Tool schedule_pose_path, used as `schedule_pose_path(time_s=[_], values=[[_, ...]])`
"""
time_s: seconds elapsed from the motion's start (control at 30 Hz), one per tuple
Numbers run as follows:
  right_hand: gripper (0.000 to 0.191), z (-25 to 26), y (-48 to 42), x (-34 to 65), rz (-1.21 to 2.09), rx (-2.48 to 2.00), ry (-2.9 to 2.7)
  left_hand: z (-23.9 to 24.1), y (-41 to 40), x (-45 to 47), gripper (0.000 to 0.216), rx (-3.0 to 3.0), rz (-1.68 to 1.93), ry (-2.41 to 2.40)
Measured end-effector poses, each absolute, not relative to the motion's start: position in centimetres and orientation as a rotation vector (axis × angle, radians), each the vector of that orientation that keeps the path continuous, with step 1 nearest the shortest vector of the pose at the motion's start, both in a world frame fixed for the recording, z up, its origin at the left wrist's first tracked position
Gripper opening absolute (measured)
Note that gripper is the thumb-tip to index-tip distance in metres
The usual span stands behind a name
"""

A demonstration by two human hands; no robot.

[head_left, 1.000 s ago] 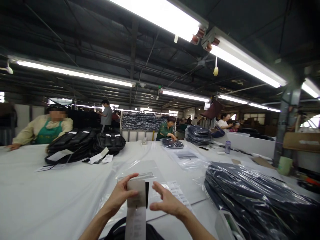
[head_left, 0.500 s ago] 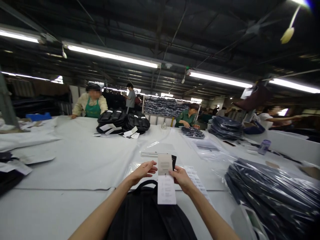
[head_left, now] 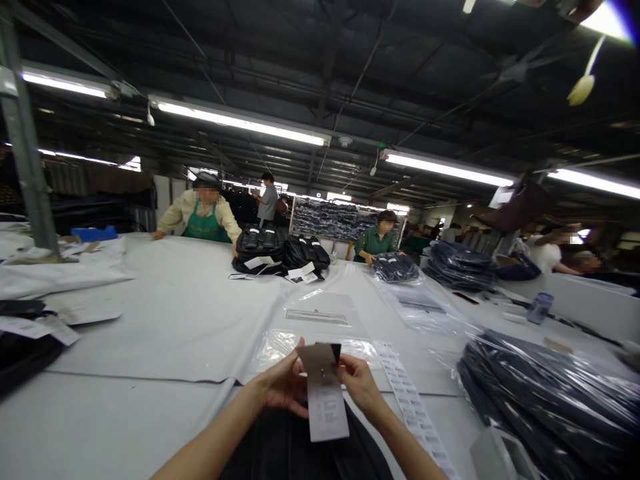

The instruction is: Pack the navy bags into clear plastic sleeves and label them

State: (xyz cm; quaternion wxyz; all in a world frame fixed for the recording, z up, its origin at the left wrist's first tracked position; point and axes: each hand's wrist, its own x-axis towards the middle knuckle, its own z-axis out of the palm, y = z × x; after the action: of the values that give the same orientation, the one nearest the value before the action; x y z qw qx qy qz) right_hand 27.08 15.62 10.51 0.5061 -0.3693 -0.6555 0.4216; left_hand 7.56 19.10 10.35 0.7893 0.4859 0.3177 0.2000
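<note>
A long folded paper hang tag (head_left: 327, 407), pale with small print, hangs in front of a black backpack (head_left: 280, 440) close to me. My right hand (head_left: 360, 383) pinches the tag's upper right edge, where a small black card (head_left: 337, 351) shows behind it. Around the tag's left edge curls my left hand (head_left: 280, 383), its thumb near the top corner and its other fingers partly hidden behind the paper. The tag's upper part tips over. Beyond the hands lies a clear plastic bag (head_left: 320, 307), with a sheet of printed labels (head_left: 413, 400) to the right.
Plastic-wrapped dark bags (head_left: 545, 393) are piled at right, beside a pale grey device (head_left: 500, 453). Black backpacks with tags (head_left: 260, 247) stand across the white table (head_left: 165, 320). One co-worker (head_left: 205, 213) reaches to them; another (head_left: 377, 237) handles a wrapped bag. Dark tagged goods (head_left: 30, 347) lie left.
My left hand has come to the tag from beside it. The tag has moved lower and its top has tipped. The co-worker in the green apron now reaches to the black backpacks.
</note>
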Motion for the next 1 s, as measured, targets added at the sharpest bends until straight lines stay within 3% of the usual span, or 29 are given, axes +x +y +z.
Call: schedule_pose_path(time_s=[0.1, 0.27, 0.43, 0.6, 0.7, 1.0], values=[[0.028, 8.7, 16.0, 27.5, 0.842, -1.013, -1.727, 9.2, 18.0, 7.5, 0.042, 1.125, 0.554, 0.745], [0.044, 6.9, 18.6, 29.0, 0.624, -1.316, -1.732, 7.3, 18.4, 7.0, 0.03, 1.337, 0.712, 0.972], [0.046, 7.2, 21.9, 26.0, 0.637, -1.263, -1.918, 7.1, 20.6, 6.6, 0.032, 1.714, 0.886, 1.17], [0.025, 6.7, 25.0, 23.3, 0.668, -1.366, -1.997, 5.8, 23.9, 6.5, 0.035, 2.038, 0.663, 1.192], [0.031, 5.5, 26.2, 23.1, 0.618, -1.47, -1.918, 4.1, 25.5, 6.3, 0.032, 1.991, 0.743, 1.097], [0.019, 3.7, 27.3, 23.0, 0.763, -1.499, -1.914, 2.4, 27.3, 5.8, 0.03, 1.506, 0.669, 1.128]])
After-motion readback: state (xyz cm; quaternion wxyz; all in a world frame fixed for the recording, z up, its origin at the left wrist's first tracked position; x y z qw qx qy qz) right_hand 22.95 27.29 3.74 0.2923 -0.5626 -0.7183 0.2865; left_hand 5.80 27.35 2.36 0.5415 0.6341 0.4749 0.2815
